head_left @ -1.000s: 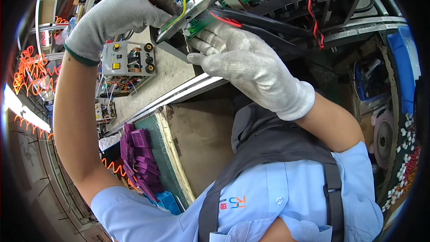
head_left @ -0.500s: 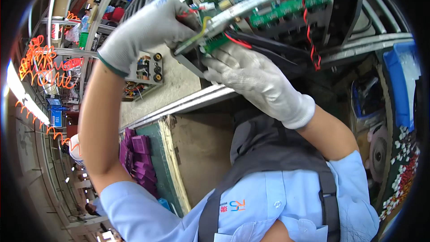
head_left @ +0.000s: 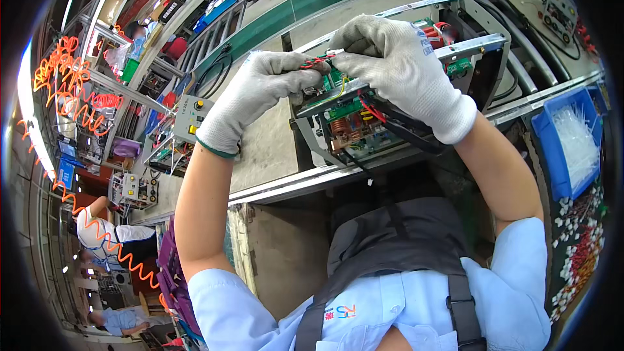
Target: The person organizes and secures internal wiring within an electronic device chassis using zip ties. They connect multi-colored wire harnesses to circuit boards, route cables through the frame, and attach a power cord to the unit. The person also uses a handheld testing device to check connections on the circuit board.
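Observation:
Both my hands wear white knit gloves and meet above the near left corner of an open metal chassis (head_left: pixel 474 45). My left hand (head_left: pixel 250 94) pinches a red and green wire lead (head_left: pixel 316 61) between thumb and fingers. Close by, my right hand (head_left: pixel 409 68) has thumb and fingertips closed at the lead's end, where a small white connector (head_left: pixel 335 52) partly shows. Green circuit boards, a copper coil (head_left: pixel 340 127) and a yellow wire (head_left: pixel 342 86) sit inside the chassis. Black cables with red ends (head_left: pixel 374 112) run beneath my right hand.
A blue bin (head_left: pixel 572 143) of clear plastic pieces stands at right, above many loose connectors (head_left: pixel 578 253). Another unit with a knobbed panel (head_left: pixel 192 117) sits left on the bench. Orange coiled hoses (head_left: pixel 65 84) hang at far left. A person (head_left: pixel 110 231) works beyond.
My right hand has risen from the chassis's near side to its top. My left hand now holds the wire lead beside it. The view has shifted, showing more bench.

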{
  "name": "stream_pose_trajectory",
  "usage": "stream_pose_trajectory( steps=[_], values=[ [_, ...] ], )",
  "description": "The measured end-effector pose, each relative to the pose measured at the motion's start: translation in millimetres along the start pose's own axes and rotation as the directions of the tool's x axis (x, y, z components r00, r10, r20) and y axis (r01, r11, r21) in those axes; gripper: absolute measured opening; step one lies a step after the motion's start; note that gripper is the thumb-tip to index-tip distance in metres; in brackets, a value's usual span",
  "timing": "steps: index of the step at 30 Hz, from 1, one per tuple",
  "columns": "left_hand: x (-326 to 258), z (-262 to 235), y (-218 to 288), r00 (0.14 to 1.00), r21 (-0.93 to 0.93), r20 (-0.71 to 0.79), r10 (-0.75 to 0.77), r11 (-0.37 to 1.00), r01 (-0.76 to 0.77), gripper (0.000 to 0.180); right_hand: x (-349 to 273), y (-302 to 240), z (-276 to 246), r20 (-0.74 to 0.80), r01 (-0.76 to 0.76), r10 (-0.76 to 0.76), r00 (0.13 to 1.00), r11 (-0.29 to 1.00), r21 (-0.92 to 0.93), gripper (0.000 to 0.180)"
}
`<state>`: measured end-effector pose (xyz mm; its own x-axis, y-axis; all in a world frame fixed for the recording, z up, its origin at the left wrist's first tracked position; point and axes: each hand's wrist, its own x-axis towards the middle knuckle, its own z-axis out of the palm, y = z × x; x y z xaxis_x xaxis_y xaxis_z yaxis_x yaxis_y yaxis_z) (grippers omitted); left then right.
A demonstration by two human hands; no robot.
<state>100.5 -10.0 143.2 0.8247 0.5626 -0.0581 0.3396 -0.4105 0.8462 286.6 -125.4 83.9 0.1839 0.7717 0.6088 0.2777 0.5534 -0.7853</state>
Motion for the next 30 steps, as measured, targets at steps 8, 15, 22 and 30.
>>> stream_pose_trajectory(
  steps=[8, 15, 22, 30],
  values=[
    [-12, 0, -18, 0.992, -0.166, -0.080, 0.102, 0.980, -0.114, 0.037, 5, -1, -2, 0.048, 0.163, -0.159, 0.986, 0.867, -0.470, 0.012],
    [-9, 31, -26, 0.910, -0.187, -0.390, 0.138, 0.956, -0.225, 0.023, 35, -4, 2, 0.317, 0.183, 0.100, 0.943, 0.639, -0.747, 0.027],
    [-11, 51, -43, 0.764, -0.188, -0.601, 0.234, 0.888, -0.420, 0.020, 71, -44, 14, 0.515, -0.072, 0.442, 0.735, 0.805, -0.588, 0.012],
    [-60, 143, -87, 0.289, 0.202, -0.896, 0.336, 0.890, -0.409, 0.010, 74, -30, 22, 0.605, -0.029, 0.420, 0.676, 0.836, -0.548, 0.027]
  ],
)
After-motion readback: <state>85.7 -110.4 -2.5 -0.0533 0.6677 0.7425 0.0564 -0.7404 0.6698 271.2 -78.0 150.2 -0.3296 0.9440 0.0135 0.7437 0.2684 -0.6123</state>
